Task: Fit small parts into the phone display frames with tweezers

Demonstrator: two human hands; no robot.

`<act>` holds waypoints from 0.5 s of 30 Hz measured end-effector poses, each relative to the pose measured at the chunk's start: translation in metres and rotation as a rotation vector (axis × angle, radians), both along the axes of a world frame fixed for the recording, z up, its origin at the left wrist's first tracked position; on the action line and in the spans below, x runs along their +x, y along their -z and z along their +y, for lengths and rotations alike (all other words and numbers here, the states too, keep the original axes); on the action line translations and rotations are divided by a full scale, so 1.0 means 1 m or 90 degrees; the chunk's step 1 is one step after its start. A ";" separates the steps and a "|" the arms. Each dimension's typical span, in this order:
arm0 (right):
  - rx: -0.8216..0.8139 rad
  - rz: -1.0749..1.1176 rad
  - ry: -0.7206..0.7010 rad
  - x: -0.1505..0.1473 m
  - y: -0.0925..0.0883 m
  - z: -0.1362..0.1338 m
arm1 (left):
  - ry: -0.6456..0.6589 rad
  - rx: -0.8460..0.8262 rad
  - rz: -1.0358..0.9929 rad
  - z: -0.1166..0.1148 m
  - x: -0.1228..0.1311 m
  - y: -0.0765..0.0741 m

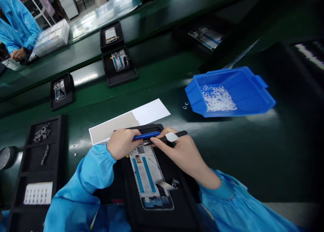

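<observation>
A phone frame (149,176) with two blue strips lies in a black foam tray (177,205) right in front of me. My left hand (123,143) is closed at the frame's top end, and the blue tool (146,135) runs out of its fingers. My right hand (181,151) pinches a black tool with a white label (174,136) next to it. Both tools cross over the top of the frame. A loose flat cable (164,184) curls at the frame's right side.
A white and grey sheet (131,120) lies behind the tray. A blue bin (253,93) of small clear parts sits to the right. A black compartment tray (32,171) stands at left. More black trays with frames (118,61) ride the belt. Another person's blue sleeve (17,26) shows far left.
</observation>
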State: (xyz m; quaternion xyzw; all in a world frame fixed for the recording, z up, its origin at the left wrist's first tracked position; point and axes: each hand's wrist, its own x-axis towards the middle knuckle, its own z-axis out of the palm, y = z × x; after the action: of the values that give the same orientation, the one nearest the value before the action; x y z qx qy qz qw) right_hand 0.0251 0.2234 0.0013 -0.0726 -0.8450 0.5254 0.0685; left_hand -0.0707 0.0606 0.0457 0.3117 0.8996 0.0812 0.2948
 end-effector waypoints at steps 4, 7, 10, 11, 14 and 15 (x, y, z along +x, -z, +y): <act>0.090 0.042 0.001 0.000 0.001 -0.001 | 0.005 0.015 0.010 -0.002 0.000 0.002; 0.143 0.069 -0.012 0.000 0.002 -0.002 | 0.000 0.026 0.009 -0.003 0.001 0.004; 0.155 0.102 -0.023 0.001 0.004 -0.003 | -0.012 0.020 0.002 -0.001 0.000 0.004; 0.156 0.117 -0.022 0.001 0.005 -0.004 | -0.016 0.018 -0.001 0.000 -0.001 0.004; 0.122 0.149 -0.014 0.002 0.007 -0.007 | -0.027 0.044 0.003 0.001 0.003 0.002; 0.079 0.149 -0.004 0.004 0.008 -0.007 | -0.041 0.070 0.016 -0.002 0.007 0.001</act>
State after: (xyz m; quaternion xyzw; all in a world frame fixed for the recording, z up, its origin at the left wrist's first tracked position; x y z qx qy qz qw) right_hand 0.0286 0.2163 -0.0067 -0.0036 -0.8624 0.4771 0.1692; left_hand -0.0641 0.0585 0.0445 0.2993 0.9069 0.1359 0.2634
